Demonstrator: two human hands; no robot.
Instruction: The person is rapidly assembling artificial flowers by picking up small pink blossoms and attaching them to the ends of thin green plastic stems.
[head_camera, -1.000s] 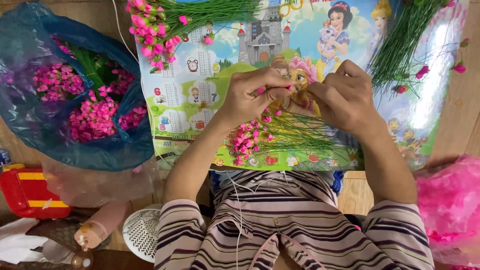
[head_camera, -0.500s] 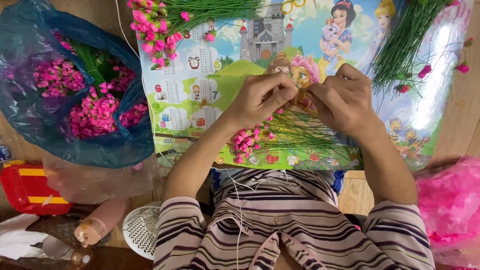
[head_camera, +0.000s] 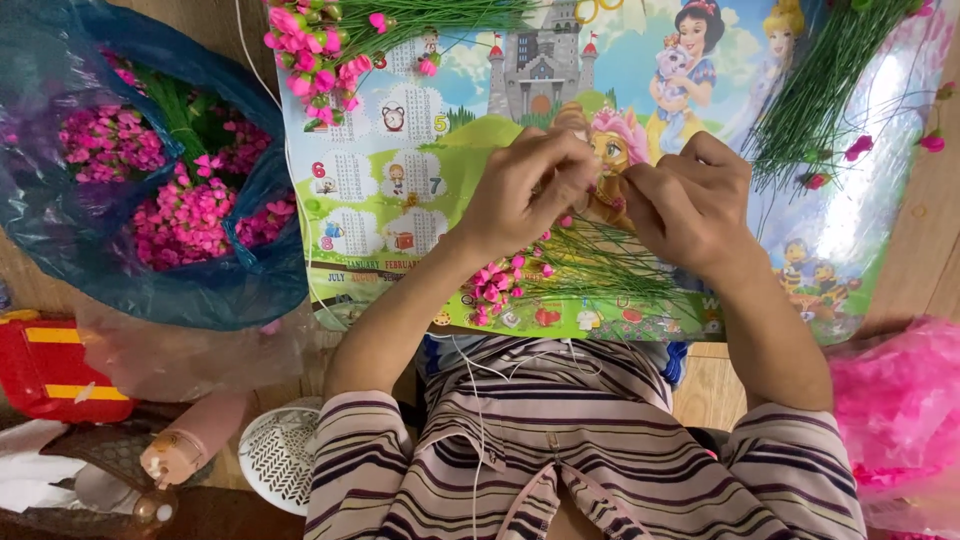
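Small pink flower (head_camera: 598, 196), pinched between both hands over the picture poster (head_camera: 400, 190), sits above the finished bunch of stems (head_camera: 540, 275). The left hand (head_camera: 525, 190) has its fingers (head_camera: 565, 165) closed narrowly on it; the right hand (head_camera: 690, 200) curls tight against it, probably gripping a thin green stem, though the knuckles hide it. Such a tiny piece could slip and drop among the loose stems. A wrist dragging low could scatter that bunch. The blue bag of flowers (head_camera: 150, 180) lies well apart.
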